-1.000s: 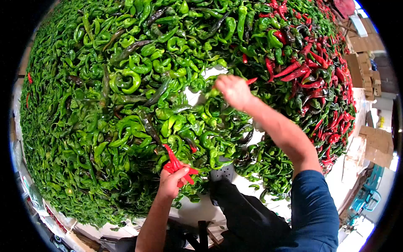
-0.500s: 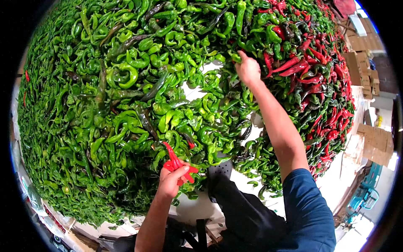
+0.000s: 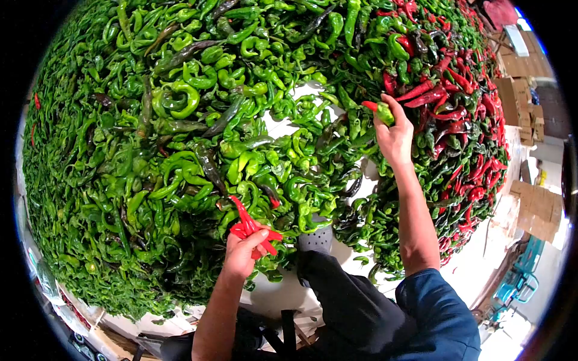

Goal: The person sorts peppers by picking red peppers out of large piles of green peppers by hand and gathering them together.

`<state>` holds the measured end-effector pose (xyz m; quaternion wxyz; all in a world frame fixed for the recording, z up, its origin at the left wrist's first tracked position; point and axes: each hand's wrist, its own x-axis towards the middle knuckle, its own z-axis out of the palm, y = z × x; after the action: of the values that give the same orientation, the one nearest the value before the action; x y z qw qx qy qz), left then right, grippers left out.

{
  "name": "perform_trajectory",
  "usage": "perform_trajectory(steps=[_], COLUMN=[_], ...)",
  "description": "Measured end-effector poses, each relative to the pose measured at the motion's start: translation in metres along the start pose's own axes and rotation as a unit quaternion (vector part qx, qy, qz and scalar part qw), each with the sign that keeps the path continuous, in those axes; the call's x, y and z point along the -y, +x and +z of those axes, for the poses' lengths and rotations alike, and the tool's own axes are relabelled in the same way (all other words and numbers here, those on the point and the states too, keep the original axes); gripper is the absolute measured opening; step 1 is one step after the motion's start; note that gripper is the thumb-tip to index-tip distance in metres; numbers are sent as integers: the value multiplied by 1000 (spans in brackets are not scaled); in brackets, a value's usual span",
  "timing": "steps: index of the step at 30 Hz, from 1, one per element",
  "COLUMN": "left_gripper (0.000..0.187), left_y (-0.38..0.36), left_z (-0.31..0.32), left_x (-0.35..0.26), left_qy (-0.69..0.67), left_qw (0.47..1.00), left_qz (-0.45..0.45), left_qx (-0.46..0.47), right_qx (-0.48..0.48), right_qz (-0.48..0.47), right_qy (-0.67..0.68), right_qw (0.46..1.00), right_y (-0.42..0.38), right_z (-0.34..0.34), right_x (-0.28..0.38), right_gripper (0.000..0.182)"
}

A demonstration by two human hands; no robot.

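My left hand [image 3: 242, 251] is closed around a bunch of several red peppers [image 3: 245, 219], low over the front of the green peppers [image 3: 180, 174]. Between the thumb and fingers of my right hand [image 3: 394, 129] is a pepper with a red tip and a green body [image 3: 384, 113]. That hand is above the border between the green pile and a heap of red peppers [image 3: 448, 99] on the right. Some dark peppers [image 3: 209, 167] lie among the green ones.
White floor [image 3: 277, 125] shows through gaps in the pile. A dark shoe [image 3: 316, 239] stands at the pile's front edge. Cardboard boxes [image 3: 537, 207] and a turquoise metal frame [image 3: 521, 274] are at the right.
My right hand has moved right and back toward me, lifting the red-tipped pepper off the pile. My left hand has shifted slightly, still with the red peppers.
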<state>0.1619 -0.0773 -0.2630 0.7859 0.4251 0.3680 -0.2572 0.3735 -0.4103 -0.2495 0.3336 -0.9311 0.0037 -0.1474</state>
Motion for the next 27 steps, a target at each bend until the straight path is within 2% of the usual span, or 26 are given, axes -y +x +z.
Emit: perform_trajectory(steps=[2,3,6,9,11,13,15,18,19,25,27], left_gripper=[17,18,17,16,16,15,15,14,14,14,14], left_y=[3,4,2,2,4,3,4,4,4,5,5], left_z=[-4,-5,2,-1,-1,-2,-4,-6,-5,-7,-3], left_x=[5,6,6,5,5,5,2,4,4,8,7], left_qy=[5,7,21,26,8,-5,-12,-13,-17,-11,-11], left_qw=[999,999,998,997,998,999,999,1000,1000,999,999], left_qz=[-20,-27,-38,-49,-38,-29,-22,-13,-10,-34,-30], left_qx=[27,40,36,53,40,31,32,25,19,33,25], right_qx=[30,2,32,96,221,344,396,397,377,439,414], right_qz=[-59,-166,-236,-349,-326,-261,-213,-179,-194,-190,-207], right_qy=[-64,-91,-176,-243,-274,-307,-382,-407,-409,-471,-492], right_qw=[996,982,955,900,878,848,807,803,808,741,737], right_y=[1,9,37,79,100,112,119,126,126,136,131], right_z=[-7,-5,-2,19,54,88,115,131,132,138,153], right_x=[0,-1,12,16,-1,-3,-8,-32,-31,-19,-35], right_gripper=[44,39,27,17,22,16,16,22,22,23,23])
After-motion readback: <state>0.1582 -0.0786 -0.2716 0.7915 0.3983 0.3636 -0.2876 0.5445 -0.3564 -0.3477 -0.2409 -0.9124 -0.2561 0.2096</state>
